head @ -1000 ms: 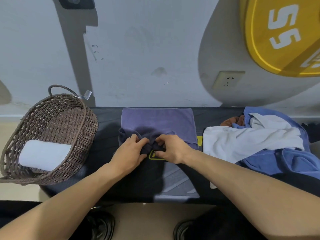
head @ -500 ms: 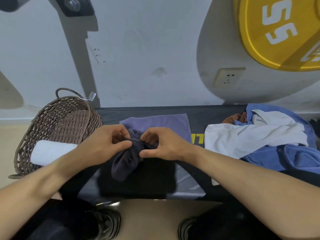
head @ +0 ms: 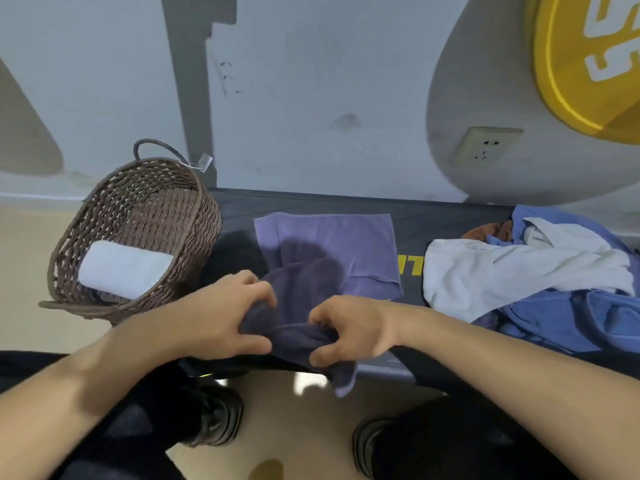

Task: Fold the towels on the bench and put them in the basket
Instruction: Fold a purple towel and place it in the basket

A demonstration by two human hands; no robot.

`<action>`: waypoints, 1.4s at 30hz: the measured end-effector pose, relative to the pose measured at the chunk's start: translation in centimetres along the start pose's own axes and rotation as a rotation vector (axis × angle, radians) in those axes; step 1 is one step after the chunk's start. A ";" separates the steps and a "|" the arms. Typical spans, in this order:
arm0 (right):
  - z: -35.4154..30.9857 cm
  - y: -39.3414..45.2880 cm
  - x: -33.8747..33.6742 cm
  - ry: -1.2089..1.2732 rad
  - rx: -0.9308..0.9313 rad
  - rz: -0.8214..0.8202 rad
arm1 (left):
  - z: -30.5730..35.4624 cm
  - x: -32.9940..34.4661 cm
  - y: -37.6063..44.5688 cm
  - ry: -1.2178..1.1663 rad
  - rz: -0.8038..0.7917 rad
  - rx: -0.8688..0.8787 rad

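A purple towel (head: 332, 251) lies on the black bench (head: 408, 209), its far half flat and its near half bunched up. My left hand (head: 214, 317) pinches the bunched edge on the left, and my right hand (head: 349, 330) grips it on the right, with one corner hanging over the bench's front edge. A brown wicker basket (head: 194, 216) stands at the bench's left end, holding a folded white towel (head: 124, 268). On the right lies a heap made of a white towel (head: 519, 268) and blue towels (head: 571, 323).
An orange cloth (head: 485, 232) peeks out behind the heap. A grey wall with a socket (head: 488, 147) rises behind the bench, and a yellow weight plate (head: 588, 57) hangs at the top right. My shoes (head: 214, 417) stand on the tan floor below.
Both hands have drawn the purple towel's near edge toward me, and a corner now hangs past the bench's front edge. The view has shifted right, so the basket sits nearer the middle.
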State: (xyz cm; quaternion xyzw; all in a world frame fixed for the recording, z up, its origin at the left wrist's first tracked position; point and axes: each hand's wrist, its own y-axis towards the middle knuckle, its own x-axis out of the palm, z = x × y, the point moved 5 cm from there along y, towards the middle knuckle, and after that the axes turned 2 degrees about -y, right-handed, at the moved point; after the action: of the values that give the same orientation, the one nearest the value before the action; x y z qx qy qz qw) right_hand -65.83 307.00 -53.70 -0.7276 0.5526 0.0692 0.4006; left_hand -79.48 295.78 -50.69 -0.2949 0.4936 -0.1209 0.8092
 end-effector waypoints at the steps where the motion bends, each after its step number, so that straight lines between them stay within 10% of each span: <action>1: -0.4 0.0 -0.1 0.056 -0.002 0.018 | 1.2 0.4 0.1 -0.081 0.005 0.084; 7: -1.1 -0.6 -2.8 0.512 0.052 0.125 | 3.1 -0.6 0.9 -0.313 0.169 0.159; 16: -0.2 -1.0 -6.1 0.823 -0.061 0.278 | 2.2 -3.3 0.2 -0.748 -0.016 0.257; 20: -0.8 -0.3 -5.7 1.001 -0.099 0.275 | 2.1 -4.2 1.0 -1.003 0.237 0.244; 28: 1.7 0.3 -4.7 0.603 0.041 -0.063 | -2.7 -7.7 0.8 -1.197 0.808 0.035; 33: 5.6 -2.1 -8.4 0.428 0.187 -0.183 | -4.9 -7.6 1.1 -1.175 0.816 -0.094; 42: 10.0 -4.0 -14.8 1.145 0.219 0.464 | -7.9 -3.8 4.1 -1.264 0.714 -0.372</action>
State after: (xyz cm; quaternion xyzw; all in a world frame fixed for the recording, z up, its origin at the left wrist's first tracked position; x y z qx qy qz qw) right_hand -64.54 324.92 -50.34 -0.4653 0.8269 -0.3034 0.0879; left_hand -88.55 298.04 -53.06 -0.2621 0.0124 0.4271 0.8653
